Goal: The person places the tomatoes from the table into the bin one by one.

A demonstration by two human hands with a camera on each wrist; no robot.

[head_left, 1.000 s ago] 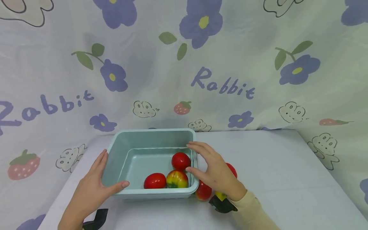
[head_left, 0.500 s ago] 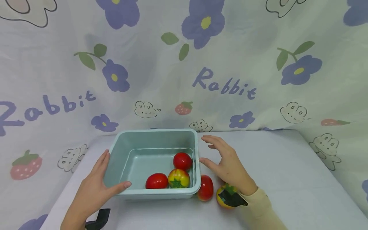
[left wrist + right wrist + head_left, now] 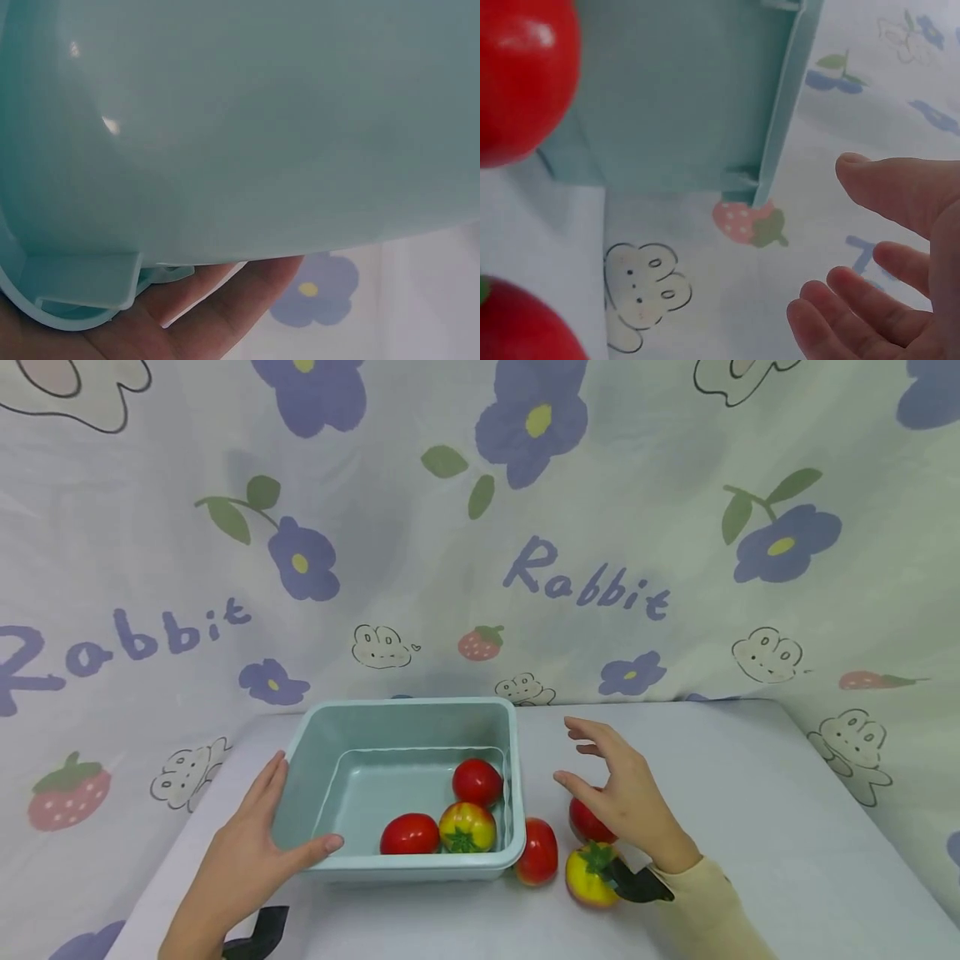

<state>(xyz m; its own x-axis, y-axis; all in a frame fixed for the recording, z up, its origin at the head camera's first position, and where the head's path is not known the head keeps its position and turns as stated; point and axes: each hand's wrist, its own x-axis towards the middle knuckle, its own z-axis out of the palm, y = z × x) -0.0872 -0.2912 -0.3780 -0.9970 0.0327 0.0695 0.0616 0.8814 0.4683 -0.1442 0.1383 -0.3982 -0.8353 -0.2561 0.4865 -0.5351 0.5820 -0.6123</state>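
Note:
A pale blue-green plastic bin stands on the white table. Inside are a round red fruit, an oval red fruit and a yellow-and-red fruit with green leaves. My left hand rests at the bin's left side, fingers straight along the wall and thumb by the front rim. Right of the bin my right hand hovers with fingers apart, holding nothing. Below it lie a red fruit, partly hidden by the hand, and a yellow fruit with green leaves.
Another red fruit lies close against the bin's front right corner. Behind the table hangs a white cloth printed with flowers, rabbits and strawberries. A black strap crosses the right wrist near the yellow fruit.
My right hand has moved right, from over the bin's right rim to beside it, uncovering fruits on the table. The left hand stays in place at the bin.

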